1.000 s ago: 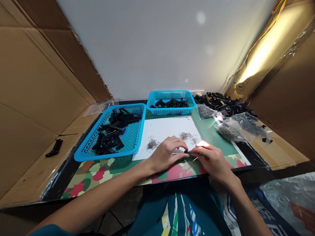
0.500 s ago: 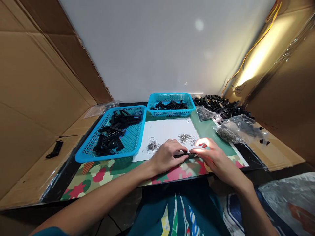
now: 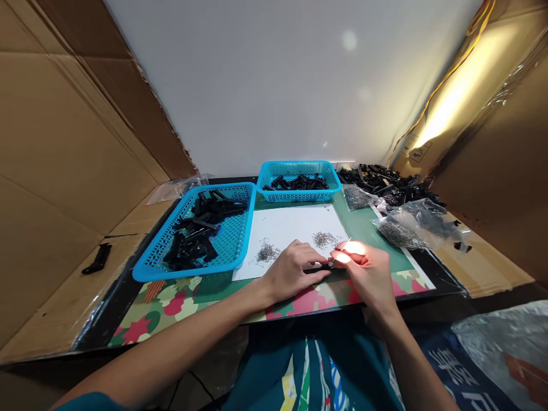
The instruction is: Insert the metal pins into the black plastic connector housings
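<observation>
Left hand: thumb and fingers pinch a black part at the near edge of the paper, presumably to steady it.
Right hand: fingertips close on a thin rod slanting down toward the part; pen-like grip, we judge, for fine control.
Left pile, right pile: tiny metal bits; white beneath likely helps us see them.
Large basket: black pieces, left of the paper, within reach.
Small basket: more pieces, behind.

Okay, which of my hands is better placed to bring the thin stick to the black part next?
Your right hand, I'd say: it pinches the thin stick right by the black part. Your left hand looks occupied, gripping that part.
</observation>
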### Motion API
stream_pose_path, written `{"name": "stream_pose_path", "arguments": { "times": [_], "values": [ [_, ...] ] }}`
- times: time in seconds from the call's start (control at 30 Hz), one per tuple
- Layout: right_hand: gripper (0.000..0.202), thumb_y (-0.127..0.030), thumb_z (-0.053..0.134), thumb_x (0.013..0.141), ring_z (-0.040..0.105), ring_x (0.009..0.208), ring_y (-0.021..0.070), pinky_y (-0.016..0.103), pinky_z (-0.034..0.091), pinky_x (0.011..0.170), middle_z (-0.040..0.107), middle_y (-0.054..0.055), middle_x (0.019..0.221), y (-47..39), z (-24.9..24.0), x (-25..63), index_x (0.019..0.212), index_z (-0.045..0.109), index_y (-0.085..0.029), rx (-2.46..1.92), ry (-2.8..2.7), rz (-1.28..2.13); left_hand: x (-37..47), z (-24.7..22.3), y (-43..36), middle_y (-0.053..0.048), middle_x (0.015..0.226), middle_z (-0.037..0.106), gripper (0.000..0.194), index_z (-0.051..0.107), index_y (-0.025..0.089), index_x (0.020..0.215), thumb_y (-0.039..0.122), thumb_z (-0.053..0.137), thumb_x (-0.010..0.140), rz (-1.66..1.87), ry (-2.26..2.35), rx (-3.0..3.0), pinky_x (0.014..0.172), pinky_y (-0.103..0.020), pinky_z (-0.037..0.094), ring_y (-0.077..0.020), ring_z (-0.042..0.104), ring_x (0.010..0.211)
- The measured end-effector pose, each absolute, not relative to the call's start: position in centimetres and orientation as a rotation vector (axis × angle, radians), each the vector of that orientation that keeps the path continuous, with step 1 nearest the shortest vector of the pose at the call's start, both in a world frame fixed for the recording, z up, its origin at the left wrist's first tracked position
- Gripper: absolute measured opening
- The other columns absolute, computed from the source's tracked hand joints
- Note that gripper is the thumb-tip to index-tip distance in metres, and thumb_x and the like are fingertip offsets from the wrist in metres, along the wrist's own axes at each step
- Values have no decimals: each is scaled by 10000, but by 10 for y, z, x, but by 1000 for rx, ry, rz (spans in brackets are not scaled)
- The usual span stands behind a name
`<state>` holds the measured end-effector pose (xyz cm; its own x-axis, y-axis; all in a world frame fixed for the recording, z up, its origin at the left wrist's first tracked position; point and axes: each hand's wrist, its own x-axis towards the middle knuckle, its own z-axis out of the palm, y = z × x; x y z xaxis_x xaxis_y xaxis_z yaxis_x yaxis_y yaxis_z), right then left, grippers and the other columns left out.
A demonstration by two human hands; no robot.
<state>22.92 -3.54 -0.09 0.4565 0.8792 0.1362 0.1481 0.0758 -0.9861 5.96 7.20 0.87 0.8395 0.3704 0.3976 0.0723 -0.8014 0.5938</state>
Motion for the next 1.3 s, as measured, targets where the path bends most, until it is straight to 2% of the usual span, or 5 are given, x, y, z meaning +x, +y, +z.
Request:
{"name": "stream_pose_path", "arguments": {
  "times": [0.27,0.67,0.9,1.1,1.3],
  "values": [
    [295,-326,636,942,514,628,151,254,395,606,568,-19,623,-36,14,231,681,626,-188,-1556,-1229,555,59,10,70,-49,944,810,131,770,175,997,285,701,985,655,314,2468,821,-353,409,-202,722,886],
    [298,-326,627,942,541,607,146,253,418,600,600,-8,629,-37,11,222,682,651,-182,-1531,-1261,497,59,9,70,-45,885,805,156,775,189,944,305,682,991,661,354,2442,820,-353,435,-201,719,824],
    [205,-314,596,955,646,683,198,301,506,629,711,53,794,-32,18,255,1037,719,-172,-1334,-880,303,58,16,66,-57,1041,759,185,660,202,1084,370,620,1015,695,498,2327,872,-367,471,-205,685,899],
    [201,-294,549,918,523,636,168,270,379,587,600,-2,673,-20,18,292,815,686,-187,-1659,-1336,411,60,20,66,-12,966,690,204,420,235,1063,409,526,1058,783,648,1841,701,-273,465,-143,599,757],
    [208,-318,628,870,389,513,137,270,291,510,446,-52,524,-15,5,283,709,659,-190,-1700,-1486,604,60,21,71,9,851,532,193,582,202,1062,362,475,1073,802,640,1905,673,-268,377,-141,465,736]
  ]
}}
